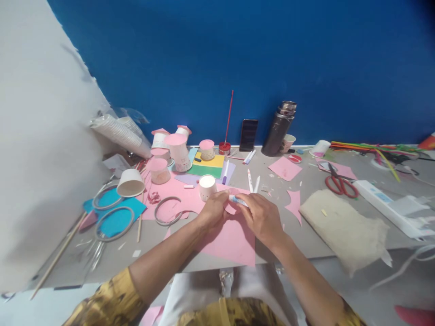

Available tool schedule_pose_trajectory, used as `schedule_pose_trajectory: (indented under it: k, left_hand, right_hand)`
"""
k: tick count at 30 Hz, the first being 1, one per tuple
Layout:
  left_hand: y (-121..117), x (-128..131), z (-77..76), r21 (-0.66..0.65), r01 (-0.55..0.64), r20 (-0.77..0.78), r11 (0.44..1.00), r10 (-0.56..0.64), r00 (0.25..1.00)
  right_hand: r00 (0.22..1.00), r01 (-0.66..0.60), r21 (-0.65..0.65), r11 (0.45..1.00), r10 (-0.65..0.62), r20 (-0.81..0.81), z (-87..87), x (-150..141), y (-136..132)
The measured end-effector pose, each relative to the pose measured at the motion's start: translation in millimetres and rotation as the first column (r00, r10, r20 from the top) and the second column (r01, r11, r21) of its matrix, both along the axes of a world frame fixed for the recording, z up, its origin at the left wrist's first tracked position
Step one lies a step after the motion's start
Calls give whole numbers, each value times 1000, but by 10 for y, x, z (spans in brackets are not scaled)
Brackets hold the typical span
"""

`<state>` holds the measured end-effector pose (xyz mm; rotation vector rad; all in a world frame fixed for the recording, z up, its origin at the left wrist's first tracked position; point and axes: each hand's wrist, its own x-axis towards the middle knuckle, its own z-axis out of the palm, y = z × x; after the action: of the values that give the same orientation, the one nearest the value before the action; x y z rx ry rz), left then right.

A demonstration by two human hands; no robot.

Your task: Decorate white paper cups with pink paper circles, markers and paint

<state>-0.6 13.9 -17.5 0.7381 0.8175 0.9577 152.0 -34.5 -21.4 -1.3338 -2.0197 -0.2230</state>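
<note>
1. My right hand (261,217) is pinched shut around a white marker (238,200), its tip pointing left toward my other hand.
2. My left hand (213,209) is curled closed, pressing a small pink paper piece (232,209) down — the marker tip sits right at it.
3. Under both hands lies the big pink sheet (234,240), flat at the table's (306,235) near edge, with a curved cut already taken from its left side.
4. Done, I'd judge: several paper cups (178,151) at the back left already wear pink tops. Left: one white cup (207,187) just beyond my knuckles is bare, and an upturned one (131,183) sits further left.
5. Red scissors (340,184) rest well to the right, untouched.
6. Hard to make out — whether any line is drawn yet; my fingers hide the small piece's edge and the marker's tip.
</note>
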Motion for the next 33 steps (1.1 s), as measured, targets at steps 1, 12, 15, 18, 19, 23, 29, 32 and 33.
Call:
schedule_pose_trajectory:
  k: [1, 12, 15, 18, 19, 23, 29, 32, 33]
  left_hand:
    - [6, -4, -19, 11, 9, -4, 1000, -9, 1000]
    - [77, 0, -17, -107, -150, -15, 983, 149, 989]
    - [50, 30, 32, -59, -117, 86, 991, 121, 989]
    - [16, 39, 60, -82, -67, 185, 994, 81, 979]
    - [8, 34, 66, -109, -39, 198, 993, 61, 978]
    - [-15, 4, 95, -171, 27, 233, 985, 14, 972]
    - [-57, 50, 173, -221, 100, 252, 970, -43, 967]
    - [-60, 74, 172, -219, 36, 195, 975, 7, 981]
    - [-57, 76, 161, -225, 19, 184, 974, 23, 983]
  right_hand:
    - [1000, -14, -1, 1000, 14, 17, 6, -4, -2]
    - [990, -94, -34, 995, 89, -106, 120, 154, -126]
    - [988, -26, -6, 1000, 24, -153, 79, 113, -156]
    - [987, 71, -3, 997, -71, -144, 11, 59, -126]
    - [986, 101, -2, 995, -100, -137, -7, 49, -109]
    - [985, 129, 0, 992, -128, -118, -27, 26, -63]
    - [985, 135, -9, 991, -135, -103, -33, -42, -58]
    - [986, 129, -6, 992, -129, -109, -56, -64, -52]
    - [986, 123, -7, 992, -123, -114, -62, -68, -50]
